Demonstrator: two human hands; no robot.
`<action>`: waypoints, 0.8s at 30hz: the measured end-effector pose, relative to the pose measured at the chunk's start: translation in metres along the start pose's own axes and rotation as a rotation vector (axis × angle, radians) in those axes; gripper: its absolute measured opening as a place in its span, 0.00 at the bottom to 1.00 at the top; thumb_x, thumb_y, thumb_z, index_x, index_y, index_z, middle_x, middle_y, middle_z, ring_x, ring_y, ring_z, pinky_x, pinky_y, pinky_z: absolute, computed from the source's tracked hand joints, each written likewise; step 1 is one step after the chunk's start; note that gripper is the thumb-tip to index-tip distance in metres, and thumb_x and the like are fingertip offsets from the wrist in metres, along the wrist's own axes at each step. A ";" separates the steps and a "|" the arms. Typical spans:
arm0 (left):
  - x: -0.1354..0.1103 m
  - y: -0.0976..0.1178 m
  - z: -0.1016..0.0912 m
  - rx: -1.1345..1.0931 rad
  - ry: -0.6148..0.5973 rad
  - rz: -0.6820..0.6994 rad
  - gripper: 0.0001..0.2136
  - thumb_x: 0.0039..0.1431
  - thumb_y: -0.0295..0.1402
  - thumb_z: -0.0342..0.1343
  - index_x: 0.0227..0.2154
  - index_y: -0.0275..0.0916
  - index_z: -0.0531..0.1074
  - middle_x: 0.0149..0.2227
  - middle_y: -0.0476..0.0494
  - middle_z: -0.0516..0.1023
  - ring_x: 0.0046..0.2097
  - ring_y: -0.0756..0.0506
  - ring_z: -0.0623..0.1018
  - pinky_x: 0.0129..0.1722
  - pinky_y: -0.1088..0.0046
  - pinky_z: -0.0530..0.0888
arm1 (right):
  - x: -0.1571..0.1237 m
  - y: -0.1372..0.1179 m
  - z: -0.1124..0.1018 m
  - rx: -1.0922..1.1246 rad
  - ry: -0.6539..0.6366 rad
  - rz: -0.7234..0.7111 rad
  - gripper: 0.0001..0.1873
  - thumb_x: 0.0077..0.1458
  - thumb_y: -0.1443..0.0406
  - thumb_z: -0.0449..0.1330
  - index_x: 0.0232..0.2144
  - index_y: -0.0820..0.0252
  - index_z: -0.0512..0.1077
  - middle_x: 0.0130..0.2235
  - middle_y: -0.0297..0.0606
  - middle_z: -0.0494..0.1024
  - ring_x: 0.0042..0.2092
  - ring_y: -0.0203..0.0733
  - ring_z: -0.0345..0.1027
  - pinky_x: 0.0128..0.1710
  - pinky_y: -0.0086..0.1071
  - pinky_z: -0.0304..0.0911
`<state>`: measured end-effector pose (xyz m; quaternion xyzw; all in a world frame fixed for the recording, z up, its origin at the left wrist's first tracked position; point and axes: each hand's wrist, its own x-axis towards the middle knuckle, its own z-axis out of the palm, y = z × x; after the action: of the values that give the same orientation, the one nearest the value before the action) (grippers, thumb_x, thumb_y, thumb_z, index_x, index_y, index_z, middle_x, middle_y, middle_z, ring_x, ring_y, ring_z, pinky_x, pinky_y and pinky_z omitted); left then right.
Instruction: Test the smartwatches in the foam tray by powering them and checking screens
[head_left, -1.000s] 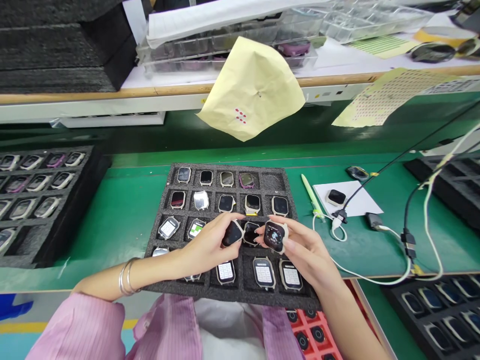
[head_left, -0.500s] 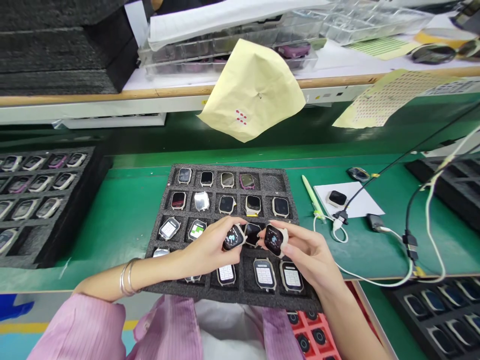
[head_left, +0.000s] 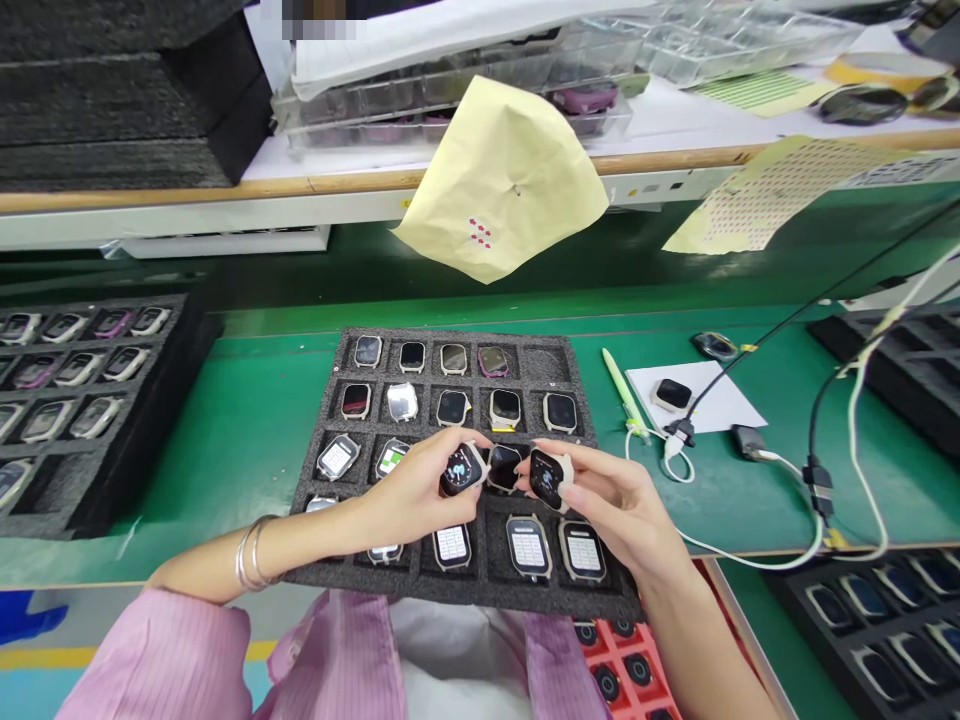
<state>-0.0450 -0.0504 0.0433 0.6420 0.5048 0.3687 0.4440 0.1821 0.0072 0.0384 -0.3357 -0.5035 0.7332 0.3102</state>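
My left hand (head_left: 431, 482) pinches a strapless smartwatch (head_left: 462, 468), its dark screen lit with a dial-like picture. A second smartwatch (head_left: 547, 478) with a pale case is gripped between the thumb and fingers of my right hand (head_left: 611, 500); its screen is lit as well. Both are held tilted above a black foam tray (head_left: 480, 580), where more watches sit in square pockets. Between my hands a dark-screened watch (head_left: 505, 466) lies in its pocket. Along the near row, watches (head_left: 528, 547) show white grid screens. My left hand and forearm cover part of the tray.
Another foam tray of watches (head_left: 67, 400) stands left, and more trays (head_left: 885, 630) lie right. White paper (head_left: 720, 400) carries a watch (head_left: 673, 394) beside cables and a green pen (head_left: 622, 385). Yellow paper (head_left: 510, 180) hangs from the shelf. A red tray (head_left: 626, 650) is below.
Hardly anything differs. Both hands keep the two smartwatches over the tray, and the left one has shifted and turned very slightly.
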 end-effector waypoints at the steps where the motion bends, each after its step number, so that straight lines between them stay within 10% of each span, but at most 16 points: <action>1: 0.000 0.000 0.000 -0.002 -0.004 -0.004 0.17 0.55 0.26 0.54 0.48 0.38 0.64 0.48 0.41 0.74 0.49 0.44 0.74 0.50 0.69 0.69 | 0.000 0.000 0.000 -0.001 -0.002 -0.003 0.19 0.52 0.62 0.69 0.47 0.53 0.77 0.42 0.42 0.82 0.44 0.52 0.77 0.46 0.39 0.72; 24: -0.003 0.004 -0.011 0.004 0.085 -0.032 0.20 0.57 0.25 0.54 0.52 0.41 0.64 0.44 0.44 0.73 0.42 0.46 0.73 0.42 0.71 0.69 | 0.001 0.000 -0.007 -0.020 -0.035 -0.060 0.18 0.55 0.62 0.67 0.49 0.51 0.76 0.44 0.40 0.82 0.44 0.46 0.78 0.44 0.29 0.71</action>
<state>-0.0543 -0.0512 0.0510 0.6186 0.5340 0.3873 0.4268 0.1869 0.0114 0.0365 -0.3105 -0.5261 0.7242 0.3198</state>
